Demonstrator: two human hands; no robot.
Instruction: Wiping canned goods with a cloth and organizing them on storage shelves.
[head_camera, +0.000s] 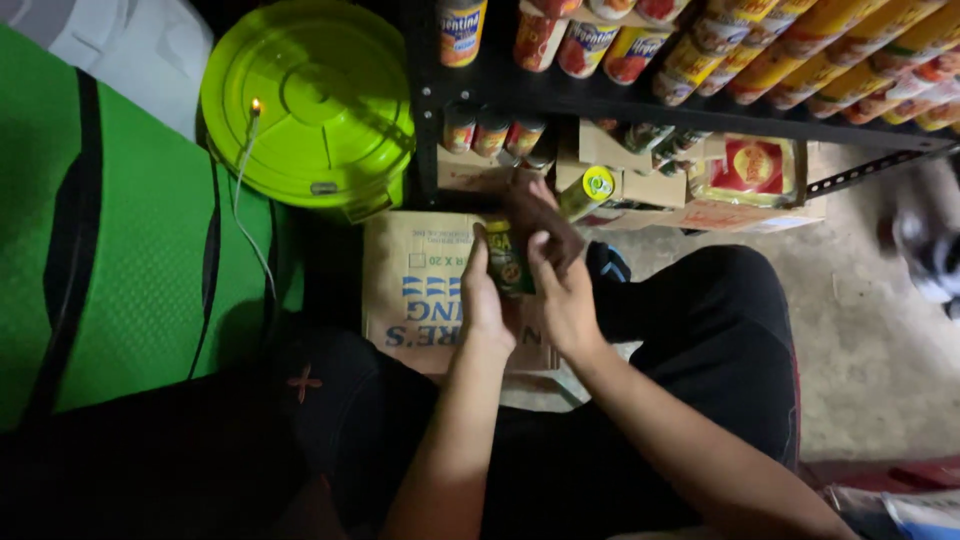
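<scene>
A small can with a green and yellow label is held between both hands in front of me. My left hand grips its left side. My right hand holds its right side, with a dark brown cloth bunched over the fingers above the can. Both hands hover over a flat brown cardboard box lying on the floor.
A black metal shelf carries rows of red and yellow cans, with more cans and open cartons below. A lime green plastic lid sits at the upper left beside a green mat. A white cord hangs from the lid. My dark-trousered knees flank the box.
</scene>
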